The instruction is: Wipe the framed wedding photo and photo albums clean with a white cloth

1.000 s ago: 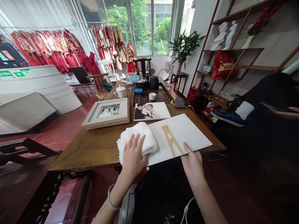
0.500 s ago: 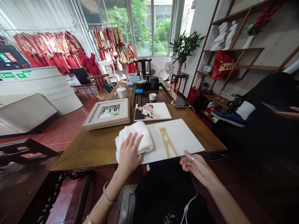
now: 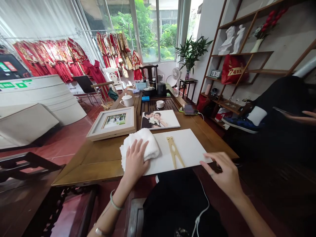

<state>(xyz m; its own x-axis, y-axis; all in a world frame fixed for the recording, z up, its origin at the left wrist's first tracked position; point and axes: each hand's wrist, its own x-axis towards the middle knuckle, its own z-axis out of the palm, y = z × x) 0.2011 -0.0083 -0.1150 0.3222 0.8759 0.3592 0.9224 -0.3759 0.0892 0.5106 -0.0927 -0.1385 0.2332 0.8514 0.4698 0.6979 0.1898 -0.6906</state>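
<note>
My left hand lies with stretched fingers on a folded white towel. The towel rests over the left part of a white board at the table's near edge. At the board's near right corner is my right hand, its index finger on top and its thumb at the front edge, pinching the corner. Between the hands, a flat yellowish wooden piece, shaped like a long-legged animal with an oval hole, lies on the board.
Beyond the board, a framed picture and a couple's photo panel lie on the wooden table. Farther back stand a lidded white cup, a small white cup and a phone. Another person's leg is at the right.
My right hand has moved right and up from the board's front edge to its near right corner. My left hand stays on the towel. The view has shifted slightly.
</note>
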